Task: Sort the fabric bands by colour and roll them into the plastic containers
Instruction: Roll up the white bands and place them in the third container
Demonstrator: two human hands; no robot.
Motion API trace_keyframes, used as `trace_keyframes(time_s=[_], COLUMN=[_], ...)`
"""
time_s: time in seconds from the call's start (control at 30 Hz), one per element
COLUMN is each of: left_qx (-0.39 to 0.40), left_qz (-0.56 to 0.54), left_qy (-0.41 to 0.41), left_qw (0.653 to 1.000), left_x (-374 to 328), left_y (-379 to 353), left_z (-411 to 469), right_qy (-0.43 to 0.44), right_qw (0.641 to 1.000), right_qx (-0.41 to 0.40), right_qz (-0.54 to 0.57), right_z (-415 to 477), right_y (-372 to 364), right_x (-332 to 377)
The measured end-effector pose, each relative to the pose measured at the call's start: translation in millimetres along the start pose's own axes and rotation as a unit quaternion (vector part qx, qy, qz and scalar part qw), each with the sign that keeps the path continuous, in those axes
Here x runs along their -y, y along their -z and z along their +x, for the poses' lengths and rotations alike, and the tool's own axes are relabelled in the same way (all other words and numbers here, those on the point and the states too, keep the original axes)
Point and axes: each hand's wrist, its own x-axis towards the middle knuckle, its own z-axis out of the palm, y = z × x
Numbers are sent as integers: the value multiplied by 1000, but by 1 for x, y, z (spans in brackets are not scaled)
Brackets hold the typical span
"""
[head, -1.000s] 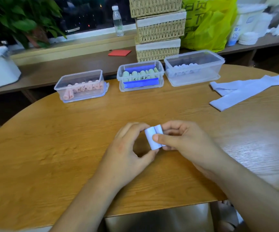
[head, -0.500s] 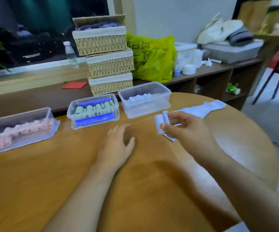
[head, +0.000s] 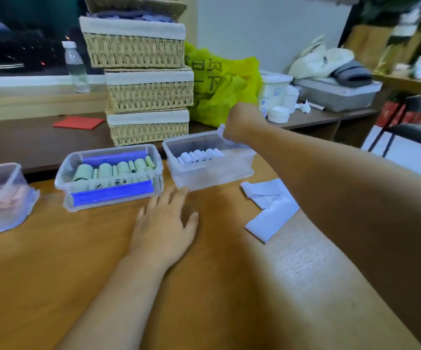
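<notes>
Reaching much farther forward than half a second ago, the right arm is stretching across the wooden table point(head: 53, 261), and the right hand point(head: 241, 121), which was hovering short of the boxes, is now hanging over the far right corner of the white-roll container point(head: 212, 175). Its fingers are curling inward with the back of the hand facing the camera, and they are gripping the rolled white band point(head: 221, 129), only a sliver of which is showing under the knuckles, just above the container's rim. The left hand point(head: 165, 226) is lying flat on the table as before, fingers straight and slightly spread, holding nothing, its fingertips almost reaching that container's near wall. Beyond the left hand, to its left, the green-roll container point(head: 108, 195) is sitting, with the pink-roll container point(head: 2, 205) farther left. Under the right forearm, unrolled white bands point(head: 272, 210) are lying flat. Behind the boxes, stacked wicker baskets point(head: 148, 94) are standing beside a yellow-green bag point(head: 224, 87), and a bottle point(head: 74, 64) is standing to their left.
</notes>
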Motion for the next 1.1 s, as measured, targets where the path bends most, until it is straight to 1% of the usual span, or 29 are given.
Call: trace_keyframes(time_s=[0.13,0.23,0.43,0.53,0.63,0.8,0.87,0.93,1.0,1.1], left_qx=[19,20,22,24,24,19,17,15,13,11], left_qz=[12,20,25,27,25,19,17,10,0,-13], left_qy=[0,0,0,0,2,5,4,4,3,-6], left_qw=[1000,1000,999,999,999,1000,1000,1000,1000,1000], left_x=[0,0,3,2,2,2,3,3,3,3], left_y=[0,-1,-3,-3,-2,-3,-3,-3,-2,0], left_z=[1,2,2,3,2,2,3,2,2,0], right_qy=[-1,6,7,-14,-26,11,36,44,43,65], right_qw=[997,993,990,990,987,974,974,979,987,994], right_qx=[56,76,91,102,130,177,172,136,91,52], right_qz=[-50,-87,-104,-92,-95,-138,-144,-142,-122,-72], right_z=[15,17,22,26,27,29,25,18,11,-6], right_y=[-15,-25,-48,-51,-48,-47,-42,-32,-19,-5], right_x=[11,14,12,8,7,12,17,19,21,20])
